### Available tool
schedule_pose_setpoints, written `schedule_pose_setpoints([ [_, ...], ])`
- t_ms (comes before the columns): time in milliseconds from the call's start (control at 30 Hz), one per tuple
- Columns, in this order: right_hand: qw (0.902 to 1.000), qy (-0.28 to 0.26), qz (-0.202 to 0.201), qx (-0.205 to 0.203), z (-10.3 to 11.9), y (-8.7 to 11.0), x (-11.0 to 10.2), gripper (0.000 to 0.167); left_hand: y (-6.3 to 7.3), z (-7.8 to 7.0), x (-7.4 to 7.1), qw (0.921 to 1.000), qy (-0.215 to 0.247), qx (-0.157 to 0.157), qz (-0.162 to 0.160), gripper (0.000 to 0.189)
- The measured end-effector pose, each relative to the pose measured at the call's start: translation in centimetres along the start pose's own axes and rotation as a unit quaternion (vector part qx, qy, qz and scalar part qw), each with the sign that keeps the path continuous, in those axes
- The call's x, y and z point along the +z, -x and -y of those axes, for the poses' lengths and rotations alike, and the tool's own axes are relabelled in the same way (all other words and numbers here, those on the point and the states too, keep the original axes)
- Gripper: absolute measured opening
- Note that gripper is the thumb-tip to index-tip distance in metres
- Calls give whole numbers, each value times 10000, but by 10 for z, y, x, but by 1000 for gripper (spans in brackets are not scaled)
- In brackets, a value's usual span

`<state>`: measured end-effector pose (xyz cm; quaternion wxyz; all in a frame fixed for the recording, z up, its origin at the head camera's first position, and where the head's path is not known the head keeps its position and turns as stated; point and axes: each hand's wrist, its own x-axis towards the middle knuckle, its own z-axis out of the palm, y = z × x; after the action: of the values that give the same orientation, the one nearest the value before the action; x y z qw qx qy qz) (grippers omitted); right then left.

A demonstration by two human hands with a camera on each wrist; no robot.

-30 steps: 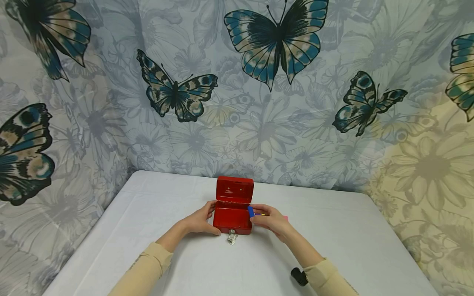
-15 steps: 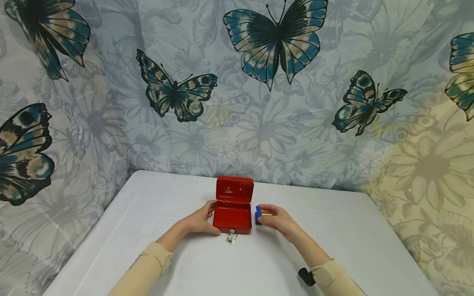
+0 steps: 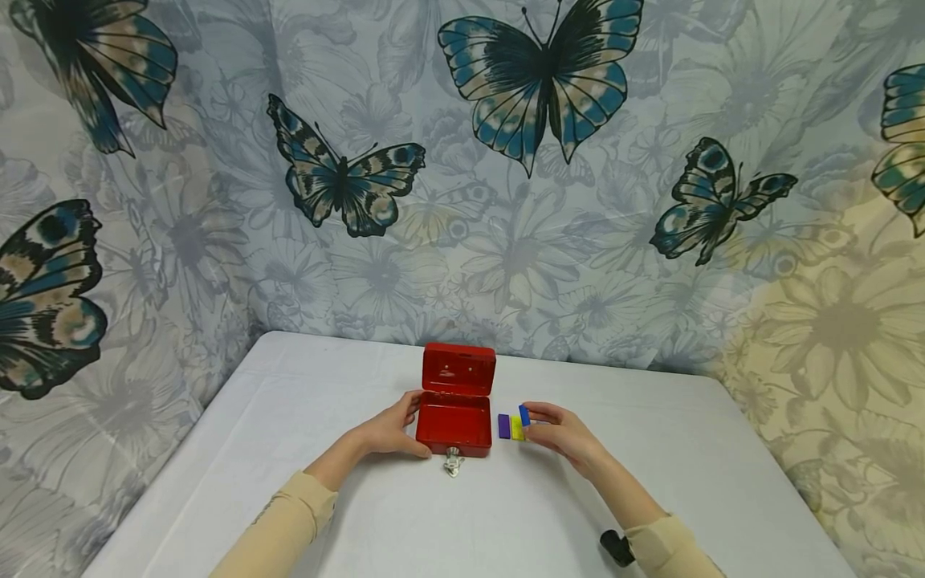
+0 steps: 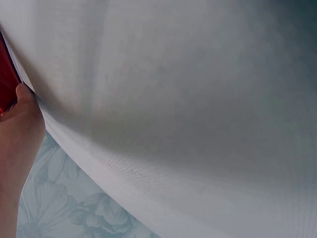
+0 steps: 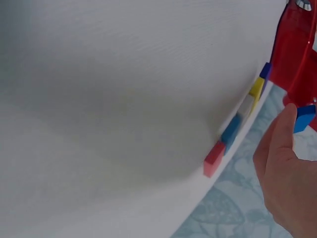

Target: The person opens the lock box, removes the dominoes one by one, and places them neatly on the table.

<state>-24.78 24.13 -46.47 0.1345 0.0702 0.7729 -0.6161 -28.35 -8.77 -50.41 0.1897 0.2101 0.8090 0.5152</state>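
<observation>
A small red metal cash box (image 3: pixel 433 449) stands on the table with its lid (image 3: pixel 458 371) raised. Spanning its left side, my left hand (image 3: pixel 393 429) grips it, thumb at the front corner and fingers toward the back. My right hand (image 3: pixel 567 437) pinches a blue block (image 3: pixel 524 415) between thumb and fingers, to the right of the box. Under and beside that block lie a purple block (image 3: pixel 503 426) and a yellow block (image 3: pixel 516 428). The right wrist view shows their row going on with a white block (image 5: pixel 246 105), another blue block (image 5: pixel 231 130) and a red block (image 5: pixel 214 158).
Keys (image 3: pixel 452 466) hang from the lock at the front of the box. A white cloth covers the table (image 3: pixel 433 530). Behind it rises a wall covering (image 3: pixel 520 265) with butterflies and flowers. A black device (image 3: pixel 617 548) sits at my right wrist.
My right hand has moved right, away from the box's right edge, with the blue block still pinched. The purple and yellow blocks have come into clear sight. My left hand stays put.
</observation>
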Motion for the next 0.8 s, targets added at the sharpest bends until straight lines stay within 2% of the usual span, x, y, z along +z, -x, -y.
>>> schedule_pose_setpoints([
  [200, 10000, -29, 7, -82, -5, 5, -13, 55, 0, 0, 0, 10000, -25, -33, -8, 100],
  [433, 9998, 145, -161, -16, -10, 7, -29, 58, 1, -2, 0, 10000, -22, -26, -11, 101],
  [667, 9998, 84, -172, 15, -16, 8, -45, 64, 2, -4, -1, 10000, 33, -14, 10, 100],
  [800, 9993, 265, -263, 58, -20, 9, -51, 64, 2, -4, -1, 10000, 46, -31, 42, 100],
])
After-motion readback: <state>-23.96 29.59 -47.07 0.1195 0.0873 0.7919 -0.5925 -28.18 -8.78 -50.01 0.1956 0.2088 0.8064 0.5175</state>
